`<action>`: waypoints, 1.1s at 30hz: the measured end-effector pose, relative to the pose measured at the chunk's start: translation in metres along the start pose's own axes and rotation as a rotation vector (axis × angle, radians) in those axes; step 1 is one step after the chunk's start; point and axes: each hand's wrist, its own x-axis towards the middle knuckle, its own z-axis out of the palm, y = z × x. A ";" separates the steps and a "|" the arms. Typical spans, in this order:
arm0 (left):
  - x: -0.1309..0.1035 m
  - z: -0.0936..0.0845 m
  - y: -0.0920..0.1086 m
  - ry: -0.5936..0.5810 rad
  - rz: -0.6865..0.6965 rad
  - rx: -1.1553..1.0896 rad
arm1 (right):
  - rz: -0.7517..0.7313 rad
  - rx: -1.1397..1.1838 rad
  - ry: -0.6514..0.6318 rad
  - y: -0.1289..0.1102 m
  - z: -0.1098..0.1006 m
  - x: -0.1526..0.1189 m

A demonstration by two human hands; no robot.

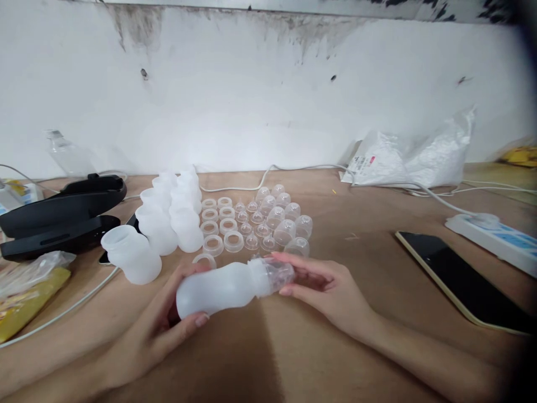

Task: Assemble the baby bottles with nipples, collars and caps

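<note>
Nearest the camera, my left hand (155, 330) is curved round the base of the bottle (218, 288), its grip opened only to the bottle's width, presumably to bear the weight and leave the neck accessible. Right hand (335, 291): grip narrowed, thumb and fingers on the clear cover (280, 274) at the neck, likely to steady that end. Bottle noted lying almost level above the desk (335, 358), well short of its far edge. Material: milky, translucent, apparently plastic, waisted in shape; cover glossy and domed.

Towards the far edge, left of centre, spare bottles (159, 229) stand grouped, frosted and curved. Beside them I record flat, translucent rings (234, 240), then thin, nippled teats (268, 242), then transparent domes (285, 230). Sorting by kind probably keeps each part easy to pick out.
</note>
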 end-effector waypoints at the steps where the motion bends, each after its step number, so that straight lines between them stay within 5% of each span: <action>1: -0.001 0.001 0.002 0.018 -0.003 0.007 | 0.000 0.007 -0.008 0.000 0.000 0.000; 4: -0.004 0.003 0.004 0.087 -0.002 0.016 | -0.010 0.067 -0.038 0.000 0.001 0.000; 12: -0.002 -0.004 -0.005 -0.048 0.051 -0.011 | -0.069 0.085 -0.038 0.000 0.003 0.002; 18: 0.004 -0.002 -0.005 -0.090 0.111 -0.149 | -0.214 -0.113 -0.003 -0.029 -0.006 0.000; 21: 0.008 -0.001 -0.008 -0.117 0.116 -0.303 | -0.316 -0.217 0.113 -0.056 -0.032 0.005; 25: 0.012 0.000 -0.012 -0.034 0.096 -0.266 | -0.333 -0.371 0.459 -0.071 -0.088 0.034; 29: 0.011 0.000 -0.009 -0.021 0.131 -0.078 | -0.126 -0.617 0.575 -0.042 -0.131 0.083; 31: 0.010 0.000 -0.007 0.007 0.174 -0.013 | -0.015 -0.943 0.523 -0.019 -0.139 0.107; 33: 0.008 0.000 -0.005 0.011 0.195 0.026 | 0.011 -1.031 0.485 0.001 -0.139 0.126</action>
